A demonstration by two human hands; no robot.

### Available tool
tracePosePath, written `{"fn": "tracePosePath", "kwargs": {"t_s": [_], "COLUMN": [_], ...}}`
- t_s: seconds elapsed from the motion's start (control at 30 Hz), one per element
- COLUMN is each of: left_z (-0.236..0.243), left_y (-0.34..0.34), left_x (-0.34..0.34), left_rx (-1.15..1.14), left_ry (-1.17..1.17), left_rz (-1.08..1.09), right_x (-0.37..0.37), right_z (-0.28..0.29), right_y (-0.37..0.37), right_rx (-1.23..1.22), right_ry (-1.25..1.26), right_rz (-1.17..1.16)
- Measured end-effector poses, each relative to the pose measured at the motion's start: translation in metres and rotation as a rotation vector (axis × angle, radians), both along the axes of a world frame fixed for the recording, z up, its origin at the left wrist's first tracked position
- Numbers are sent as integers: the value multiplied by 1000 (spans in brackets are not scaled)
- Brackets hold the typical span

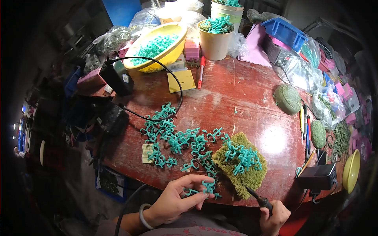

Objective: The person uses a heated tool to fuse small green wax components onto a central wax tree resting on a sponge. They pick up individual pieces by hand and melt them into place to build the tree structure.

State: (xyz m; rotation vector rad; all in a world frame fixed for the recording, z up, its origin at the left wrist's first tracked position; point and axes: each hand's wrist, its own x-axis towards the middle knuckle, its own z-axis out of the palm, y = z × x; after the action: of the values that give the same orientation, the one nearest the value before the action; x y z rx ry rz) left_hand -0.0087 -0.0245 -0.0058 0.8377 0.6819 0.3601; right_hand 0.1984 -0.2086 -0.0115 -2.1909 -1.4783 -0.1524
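Note:
My left hand (173, 202), with a light bangle at the wrist, pinches a small teal ring-shaped piece (208, 187) between thumb and fingers near the table's front edge. More teal pieces show beside its fingers; whether they are held is unclear. In my right hand (275, 218) is a black-handled, thin-tipped tool (263, 201) shaped like a soldering iron. Its tip points up-left, over the near edge of a mossy green sponge pad (252, 179). Several teal pieces (244, 157) lie on the pad. A loose heap of teal pieces (179, 139) spreads left of it.
On the red table (220, 98), a yellow basin (173, 55) and a white bucket (214, 45) hold teal pieces at the back. A black cable (181, 90) loops at left. Pens (308, 133), a round green block (287, 99) and a black box (317, 177) stand right.

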Motion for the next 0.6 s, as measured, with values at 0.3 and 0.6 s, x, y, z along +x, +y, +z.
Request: {"fn": "tracePosePath", "kwargs": {"t_s": [0.3,0.6], "left_z": [0,-2], "left_y": [3,2], "left_x": [-2,-2], "left_rx": [-142,-111], "left_ry": [67,9], "left_rz": [4,11], "right_x": [1,0], "right_z": [-4,-4], "right_y": [-1,4], "right_rx": [4,16], "right_ry": [29,5], "right_rz": [-11,-6]}}
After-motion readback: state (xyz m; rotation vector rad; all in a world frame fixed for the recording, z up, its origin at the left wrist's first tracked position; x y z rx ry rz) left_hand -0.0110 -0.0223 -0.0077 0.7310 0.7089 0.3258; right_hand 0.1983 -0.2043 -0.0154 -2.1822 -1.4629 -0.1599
